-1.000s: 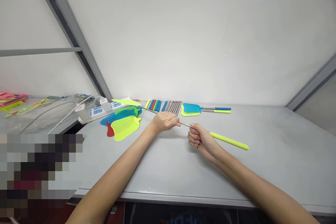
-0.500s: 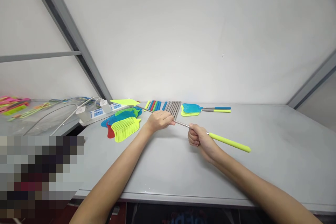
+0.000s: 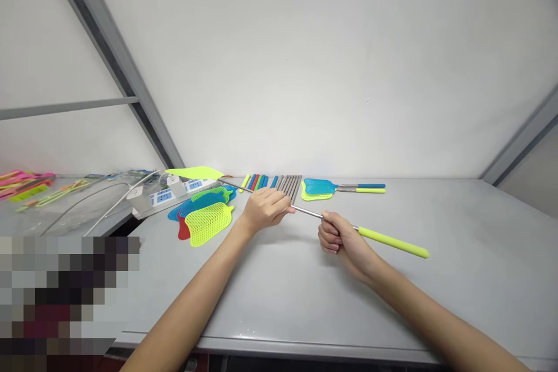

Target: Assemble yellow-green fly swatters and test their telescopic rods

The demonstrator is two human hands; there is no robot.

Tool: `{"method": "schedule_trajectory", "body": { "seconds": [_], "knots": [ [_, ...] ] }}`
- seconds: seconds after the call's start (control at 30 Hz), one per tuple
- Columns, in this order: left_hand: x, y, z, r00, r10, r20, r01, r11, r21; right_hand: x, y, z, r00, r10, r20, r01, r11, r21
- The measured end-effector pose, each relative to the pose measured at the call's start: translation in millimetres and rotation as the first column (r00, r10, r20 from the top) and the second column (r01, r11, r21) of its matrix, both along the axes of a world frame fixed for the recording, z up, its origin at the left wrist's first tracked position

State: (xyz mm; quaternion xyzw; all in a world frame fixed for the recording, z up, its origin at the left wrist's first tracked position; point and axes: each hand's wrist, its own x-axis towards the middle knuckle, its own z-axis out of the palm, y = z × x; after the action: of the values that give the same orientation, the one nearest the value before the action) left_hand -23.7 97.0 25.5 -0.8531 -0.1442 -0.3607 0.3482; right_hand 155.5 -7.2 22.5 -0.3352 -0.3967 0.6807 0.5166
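Both hands grip one fly swatter (image 3: 307, 211) by its thin metal rod, held above the table. My left hand (image 3: 267, 208) wraps the rod nearer the yellow-green paddle (image 3: 196, 173), which is seen almost edge-on. My right hand (image 3: 337, 234) is closed round the rod just ahead of the yellow-green handle (image 3: 394, 242). Beyond my left hand lie several metal rods (image 3: 290, 187) side by side, and left of them several coloured handle grips (image 3: 257, 182). Loose perforated paddles (image 3: 208, 224) in yellow-green, blue, green and red overlap on the table to the left.
Two swatters with handles, a blue one (image 3: 318, 187) over a yellow-green one, lie at the back right on the grey table (image 3: 279, 285). A power strip (image 3: 163, 200) with plugs and cables stands at the left edge. Bagged colourful items (image 3: 30, 186) lie farther left. A wall rises behind.
My right hand has moved a little to the right along with the handle, away from my left hand. The paddle has shifted left in view. The camera has tilted slightly.
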Motion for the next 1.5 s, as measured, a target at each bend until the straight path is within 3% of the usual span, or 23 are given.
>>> {"method": "schedule_trajectory", "body": {
  "seconds": [0.27,0.5,0.7,0.83,1.0,1.13,1.3,1.4,1.5],
  "knots": [
    [1,-8,-3.5,0.999,0.040,0.011,-0.038,0.991,-0.131,2,6,-12,0.998,0.047,-0.037,-0.051,0.992,-0.114],
    [17,-23,-9.7,0.990,0.079,0.118,-0.040,0.954,-0.298,8,11,-16,0.986,0.023,-0.167,-0.048,0.988,-0.148],
    [26,-32,-7.7,0.984,0.121,0.129,-0.067,0.930,-0.361,12,15,-20,0.973,0.022,-0.229,-0.064,0.982,-0.179],
    [27,-36,-7.3,0.977,0.145,0.153,-0.081,0.929,-0.362,11,14,-19,0.973,0.032,-0.230,-0.077,0.980,-0.186],
    [31,-43,-11.7,0.967,0.186,0.174,-0.122,0.939,-0.323,13,12,-14,0.990,0.021,-0.137,-0.035,0.995,-0.098],
    [37,-51,-12.3,0.965,0.213,0.155,-0.169,0.951,-0.257,15,9,-9,0.993,0.079,-0.083,-0.085,0.994,-0.072],
    [43,-62,-9.3,0.989,0.100,0.106,-0.074,0.972,-0.225,13,3,-6,0.967,0.250,-0.053,-0.252,0.967,-0.044],
    [43,-64,-9.9,0.993,0.089,0.080,-0.068,0.969,-0.237,8,0,-7,0.967,0.239,-0.087,-0.243,0.969,-0.040],
    [37,-56,-10.7,0.992,0.093,0.088,-0.078,0.985,-0.156,1,-4,-8,0.975,0.203,-0.095,-0.208,0.977,-0.047]
  ]
}}
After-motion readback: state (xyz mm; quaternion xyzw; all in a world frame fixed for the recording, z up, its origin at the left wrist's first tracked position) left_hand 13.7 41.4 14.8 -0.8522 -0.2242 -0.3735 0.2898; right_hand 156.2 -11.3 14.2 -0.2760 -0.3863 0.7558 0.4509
